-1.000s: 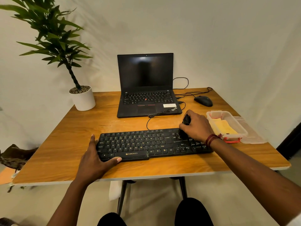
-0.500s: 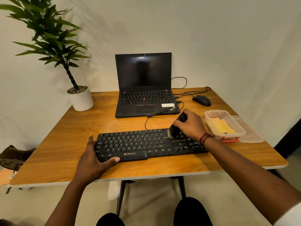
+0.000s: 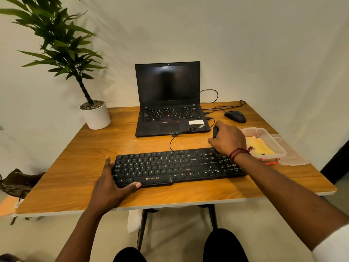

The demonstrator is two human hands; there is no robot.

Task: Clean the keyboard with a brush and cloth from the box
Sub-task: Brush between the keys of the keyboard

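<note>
A black wired keyboard (image 3: 175, 166) lies across the front of the wooden table (image 3: 79, 167). My left hand (image 3: 111, 186) rests flat against its left end, thumb on the front edge. My right hand (image 3: 227, 139) is closed around a black brush (image 3: 215, 131) over the keyboard's far right corner; the bristles are hidden under the hand. To the right stands a clear plastic box (image 3: 272, 140) with a yellow cloth (image 3: 259, 147) inside.
An open black laptop (image 3: 169, 110) sits behind the keyboard, its cable looping between them. A black mouse (image 3: 235, 116) lies at the back right, a potted plant (image 3: 94, 114) at the back left. The box's clear lid (image 3: 294, 157) lies beside the box.
My right hand with the brush has swept from the middle-right keys back towards the keyboard's far right corner. My left hand has stayed on the left end.
</note>
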